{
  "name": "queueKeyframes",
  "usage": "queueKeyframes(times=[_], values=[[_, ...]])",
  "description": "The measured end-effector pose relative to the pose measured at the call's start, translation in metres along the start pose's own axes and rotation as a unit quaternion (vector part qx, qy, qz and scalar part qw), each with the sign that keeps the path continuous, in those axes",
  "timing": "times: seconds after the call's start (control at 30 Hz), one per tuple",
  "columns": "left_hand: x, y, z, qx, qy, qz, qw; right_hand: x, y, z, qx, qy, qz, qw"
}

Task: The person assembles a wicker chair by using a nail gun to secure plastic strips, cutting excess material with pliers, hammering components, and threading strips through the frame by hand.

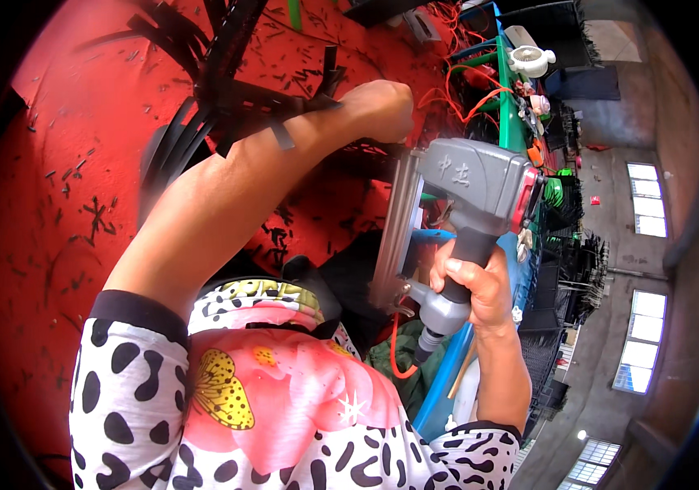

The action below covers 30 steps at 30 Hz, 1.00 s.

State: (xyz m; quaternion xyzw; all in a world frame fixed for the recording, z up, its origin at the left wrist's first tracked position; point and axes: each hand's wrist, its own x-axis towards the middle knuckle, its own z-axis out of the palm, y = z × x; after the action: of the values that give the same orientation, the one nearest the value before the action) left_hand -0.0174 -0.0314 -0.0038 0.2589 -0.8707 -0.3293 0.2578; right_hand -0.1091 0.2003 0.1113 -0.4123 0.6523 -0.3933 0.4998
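Observation:
My right hand (480, 286) is wrapped round the dark handle of a grey air nail gun (476, 184), which is held up in front of my body. Its long magazine slants down on the left, and its nose end lies close to my left hand (384, 110). That hand is closed in a fist at the end of my outstretched left arm; whatever its fingers hold is hidden. Beside and behind the left forearm are a dark frame (231, 49) and loose black flat strips (176, 147), some crossing over the forearm.
Short black scraps (98, 214) are scattered over the red floor covering (47, 269). At right runs a green rail (506, 98) with orange hoses (447, 94) and a small white fan (531, 60). A blue edge (441, 384) lies beside my right arm, with dark stacked goods (558, 302) beyond.

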Motion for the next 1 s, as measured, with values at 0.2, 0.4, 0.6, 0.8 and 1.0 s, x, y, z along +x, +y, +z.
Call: queueKeyframes(times=[0.2,0.4,0.6,0.8,1.0], values=[[0.001,0.001,-0.005,-0.001,-0.014,-0.035,0.999,-0.001,-0.014,0.011,-0.018,0.016,0.034,0.999],[0.003,0.012,-0.01,-0.02,-0.03,-0.057,0.998,-0.005,-0.014,0.021,0.034,0.055,0.037,0.997],[0.006,0.008,0.004,-0.032,0.006,-0.026,0.999,-0.01,-0.008,0.033,0.031,0.094,0.031,0.995],[0.004,0.017,0.0,-0.054,0.002,-0.056,0.997,-0.012,-0.008,0.039,0.027,0.099,0.016,0.995],[0.003,0.015,0.0,-0.047,-0.005,-0.05,0.998,-0.008,-0.01,0.034,0.005,0.111,0.024,0.993]])
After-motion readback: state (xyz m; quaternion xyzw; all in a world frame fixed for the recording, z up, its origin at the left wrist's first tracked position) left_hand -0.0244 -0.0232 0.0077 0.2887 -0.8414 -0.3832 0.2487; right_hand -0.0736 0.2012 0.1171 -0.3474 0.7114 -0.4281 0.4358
